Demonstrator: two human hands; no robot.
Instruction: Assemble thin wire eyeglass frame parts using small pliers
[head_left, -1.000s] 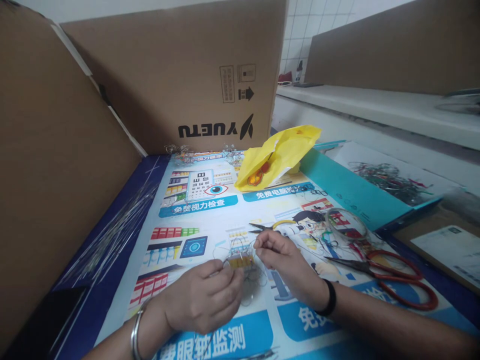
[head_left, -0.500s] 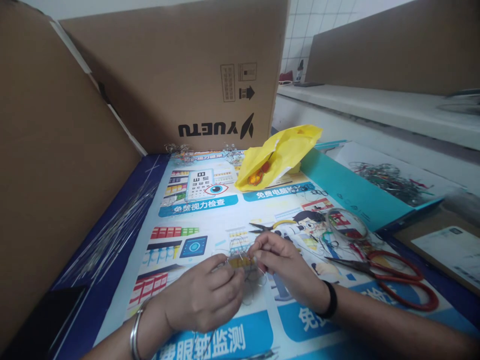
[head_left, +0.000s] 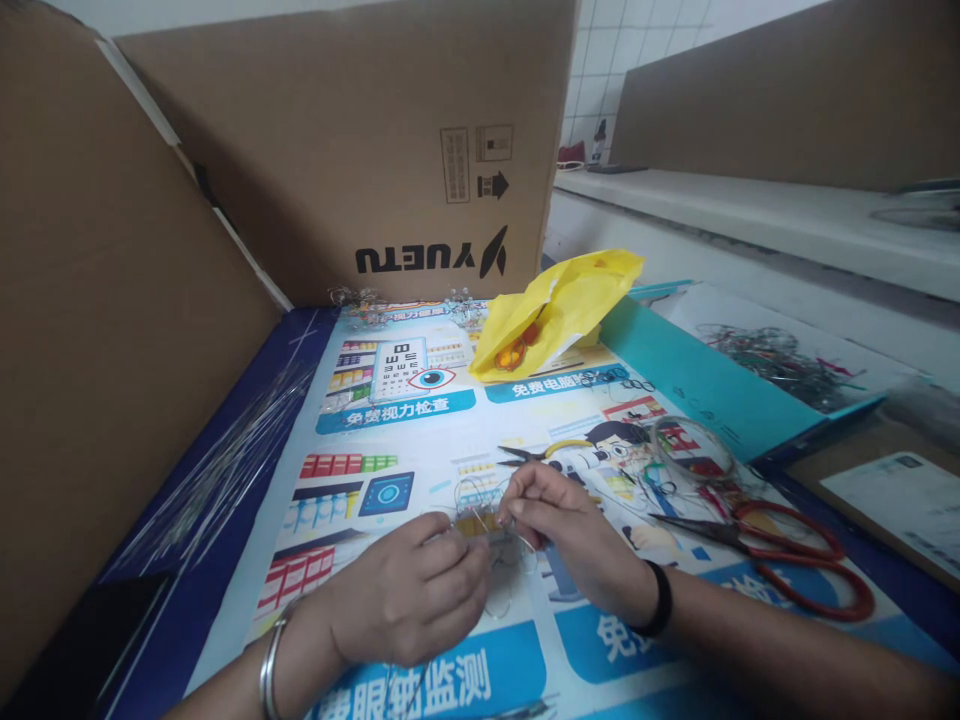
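My left hand (head_left: 409,592) is curled closed around a small yellow beaded piece (head_left: 478,522) strung on thin wire, held just above the printed poster (head_left: 420,405). My right hand (head_left: 574,530) meets it from the right, fingertips pinched on the wire at the piece's right end. Loose loops of thin wire (head_left: 504,590) hang under both hands. A silver bangle sits on my left wrist and a black band on my right.
Red-handled scissors (head_left: 780,560) lie to the right, yellow-handled pliers (head_left: 540,453) just beyond my right hand. A yellow plastic bag (head_left: 551,310) lies further back. Cardboard walls (head_left: 360,150) stand behind and left. Straight wires (head_left: 225,465) lie at left; a wire tangle (head_left: 780,360) at right.
My right hand has drawn in to the left and closed on the beaded piece's end; the left hand has barely moved.
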